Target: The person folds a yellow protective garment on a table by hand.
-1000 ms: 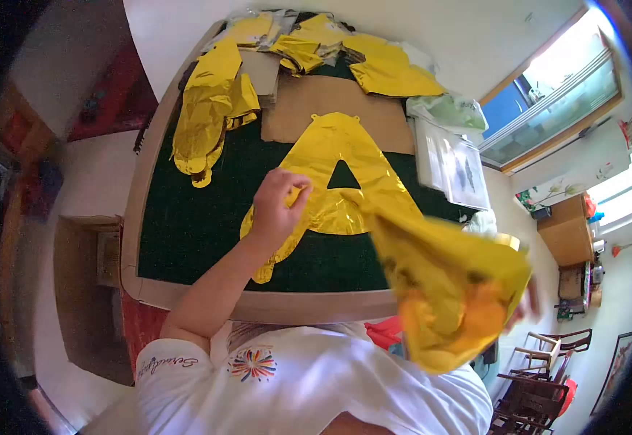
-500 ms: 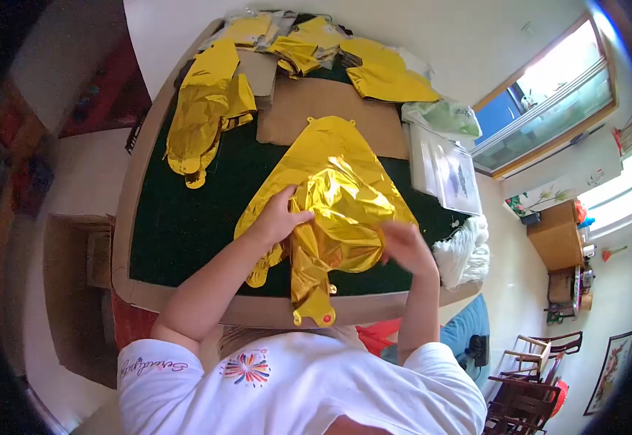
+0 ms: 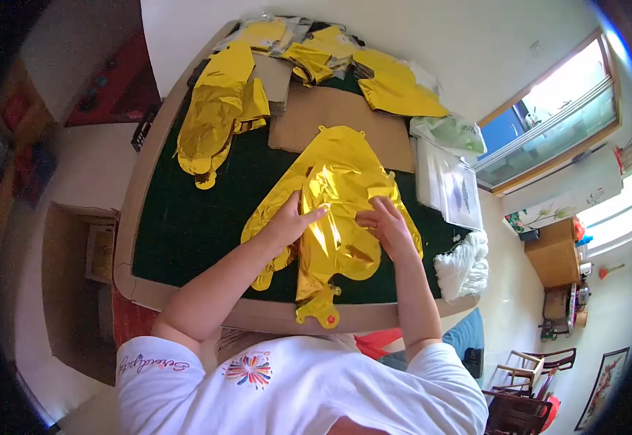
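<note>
A flat, uninflated gold foil balloon (image 3: 341, 246) lies partly folded over itself on the dark green table cover, its tabbed neck with a red dot pointing toward me. At the left edge of its upper fold is my left hand (image 3: 288, 221), thumb over the foil and fingers along the edge, partly hidden. My right hand (image 3: 387, 226) rests on the right part of the fold with its fingers spread. More gold foil shows underneath, reaching out on both sides and toward the back.
Other flat gold foil balloons (image 3: 218, 101) lie at the left and along the back. Behind the balloon is a cardboard sheet (image 3: 330, 119). Clear plastic bags (image 3: 446, 177) and a white string bundle (image 3: 462, 268) sit at the right. Raised edging (image 3: 258, 312) borders the table.
My right hand has moved inward and up from the foil's right edge onto the fold. The crumpled upper layer now lies flatter and narrower. My left hand stays at the fold's left edge.
</note>
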`<state>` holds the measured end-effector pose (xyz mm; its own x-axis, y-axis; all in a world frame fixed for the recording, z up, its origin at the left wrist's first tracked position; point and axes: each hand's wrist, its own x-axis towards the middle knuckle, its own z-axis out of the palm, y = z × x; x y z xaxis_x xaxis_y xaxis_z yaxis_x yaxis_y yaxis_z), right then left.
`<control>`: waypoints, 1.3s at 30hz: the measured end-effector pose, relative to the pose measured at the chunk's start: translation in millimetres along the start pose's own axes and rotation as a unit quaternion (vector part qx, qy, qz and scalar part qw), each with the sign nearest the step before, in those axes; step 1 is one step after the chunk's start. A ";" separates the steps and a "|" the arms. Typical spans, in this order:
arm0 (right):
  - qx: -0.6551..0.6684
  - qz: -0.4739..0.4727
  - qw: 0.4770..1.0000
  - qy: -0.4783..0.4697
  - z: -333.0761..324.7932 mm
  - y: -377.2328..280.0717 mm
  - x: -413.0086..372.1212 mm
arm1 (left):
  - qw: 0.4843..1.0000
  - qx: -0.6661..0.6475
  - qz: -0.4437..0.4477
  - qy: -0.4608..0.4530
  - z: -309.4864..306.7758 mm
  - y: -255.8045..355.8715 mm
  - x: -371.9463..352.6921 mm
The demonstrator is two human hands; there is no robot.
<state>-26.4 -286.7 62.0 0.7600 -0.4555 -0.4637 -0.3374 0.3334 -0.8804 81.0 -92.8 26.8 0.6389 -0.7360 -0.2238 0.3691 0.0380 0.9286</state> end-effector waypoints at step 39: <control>-0.634 -0.333 0.695 0.061 -16.6 25.6 46.0 | 0.727 0.610 0.281 0.142 -0.2 -9.6 2.4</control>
<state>-9.2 -312.8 16.5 0.9555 -0.2523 0.1526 -0.2099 -0.9455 -0.2490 79.1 -94.8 17.3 0.6356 -0.6596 0.4012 -0.7666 -0.4776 0.4293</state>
